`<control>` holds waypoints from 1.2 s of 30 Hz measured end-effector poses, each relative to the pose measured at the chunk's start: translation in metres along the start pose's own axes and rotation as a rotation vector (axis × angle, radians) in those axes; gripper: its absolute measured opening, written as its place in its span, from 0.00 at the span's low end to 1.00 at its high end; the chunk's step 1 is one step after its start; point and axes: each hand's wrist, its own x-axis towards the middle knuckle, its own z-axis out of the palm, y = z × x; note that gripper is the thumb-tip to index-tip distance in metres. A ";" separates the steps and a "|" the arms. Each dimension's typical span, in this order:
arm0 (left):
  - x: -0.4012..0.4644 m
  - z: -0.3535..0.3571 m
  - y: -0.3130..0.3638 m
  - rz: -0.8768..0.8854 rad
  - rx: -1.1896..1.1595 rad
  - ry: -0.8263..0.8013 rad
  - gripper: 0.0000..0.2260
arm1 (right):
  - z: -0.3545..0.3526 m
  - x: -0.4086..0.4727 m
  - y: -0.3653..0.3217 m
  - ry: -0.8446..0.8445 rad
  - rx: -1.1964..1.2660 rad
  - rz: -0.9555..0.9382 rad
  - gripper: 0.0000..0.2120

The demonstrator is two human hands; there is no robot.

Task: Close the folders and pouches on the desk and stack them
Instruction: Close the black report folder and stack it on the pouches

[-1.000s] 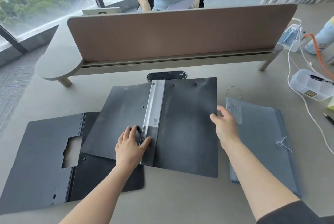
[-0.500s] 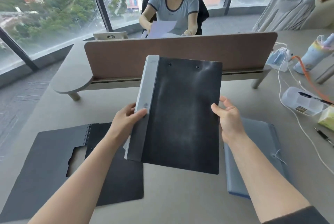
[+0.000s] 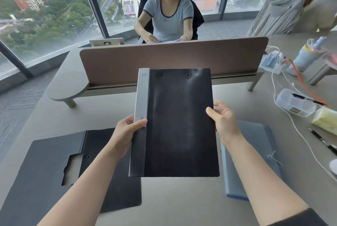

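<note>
A closed black folder (image 3: 180,123) with a grey spine strip hangs in the air above the desk, held between both hands. My left hand (image 3: 125,134) grips its spine edge, thumb on top. My right hand (image 3: 223,119) holds the opposite edge, thumb on the cover. Beneath it on the left lies an open black folder (image 3: 49,167) with a cut-out in its flap. A closed blue string-tie pouch (image 3: 255,152) lies flat on the desk to the right, partly hidden by my right forearm.
A brown divider panel (image 3: 164,57) crosses the desk (image 3: 173,207), with a person seated behind it. At the right are white cables (image 3: 284,109), a clear plastic box (image 3: 295,102), a tissue pack (image 3: 326,119), a pen (image 3: 322,140) and a pastel bottle (image 3: 306,56).
The open black folder has been folded shut and lifted off the desk. Both hands have raised it and turned it straighter toward me.
</note>
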 end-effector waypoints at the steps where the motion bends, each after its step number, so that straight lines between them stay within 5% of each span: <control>1: 0.000 0.000 -0.007 -0.023 -0.011 -0.001 0.09 | -0.001 0.001 0.004 0.011 -0.061 -0.012 0.09; 4: 0.002 -0.001 -0.031 -0.098 -0.067 -0.004 0.16 | -0.003 0.001 0.018 0.039 -0.182 -0.016 0.09; 8: 0.003 0.002 -0.059 -0.170 -0.129 0.003 0.13 | -0.005 -0.003 0.037 0.047 -0.298 0.041 0.08; 21: 0.023 -0.002 -0.120 -0.358 -0.084 0.133 0.12 | -0.003 -0.010 0.099 0.020 -0.487 0.323 0.29; 27: 0.022 -0.001 -0.144 -0.320 0.267 0.265 0.02 | 0.004 -0.015 0.130 -0.034 -0.636 0.391 0.21; 31: 0.022 0.001 -0.155 -0.311 0.622 0.312 0.11 | 0.005 -0.017 0.143 -0.041 -0.732 0.402 0.20; 36: 0.020 0.004 -0.158 -0.298 0.724 0.328 0.12 | 0.002 -0.014 0.164 -0.066 -0.853 0.437 0.26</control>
